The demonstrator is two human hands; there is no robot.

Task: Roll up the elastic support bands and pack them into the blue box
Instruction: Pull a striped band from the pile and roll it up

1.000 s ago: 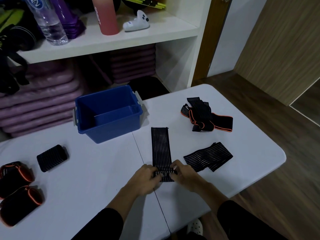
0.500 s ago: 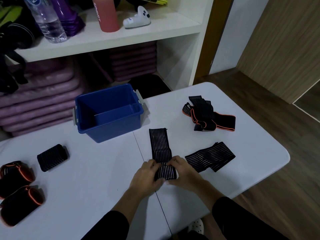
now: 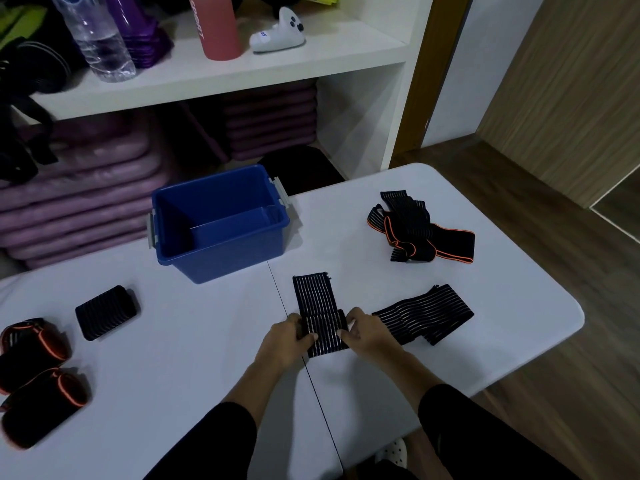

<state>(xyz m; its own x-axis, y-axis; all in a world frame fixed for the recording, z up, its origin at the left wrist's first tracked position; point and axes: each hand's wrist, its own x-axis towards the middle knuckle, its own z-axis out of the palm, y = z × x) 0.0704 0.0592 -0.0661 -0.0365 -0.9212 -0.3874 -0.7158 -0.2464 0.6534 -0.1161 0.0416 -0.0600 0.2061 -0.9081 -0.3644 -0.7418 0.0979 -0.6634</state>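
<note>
- The left hand point(image 3: 285, 336) and the right hand point(image 3: 367, 332) each grip one end of the rolled part of a black striped band point(image 3: 316, 296); the fingers curl over the top of the roll and the thumbs seem to press its near side, though the dim light blurs them
- The roll lies on the white table point(image 3: 180, 362) just right of the table's centre seam; the band's unrolled length lies flat and runs away from the hands toward the blue box point(image 3: 221, 263), its far end near the box but apart from it
- The blue box stands open-topped at the far side of the table, with a grey latch on each short end
- A second striped band point(image 3: 420, 315) lies flat and partly folded just right of the right hand; farther back on the right sits a loose tangle of orange-edged bands point(image 3: 415, 230)
- On the left side of the table rests a rolled striped band point(image 3: 105, 311); nearer the left edge lie two rolled orange-edged bands point(image 3: 34, 344), one in front of the other
- Behind the table a white shelf point(image 3: 242, 69) carries a clear water bottle point(image 3: 100, 39) and a pink bottle point(image 3: 216, 26); purple mats point(image 3: 86, 188) are stacked below it
</note>
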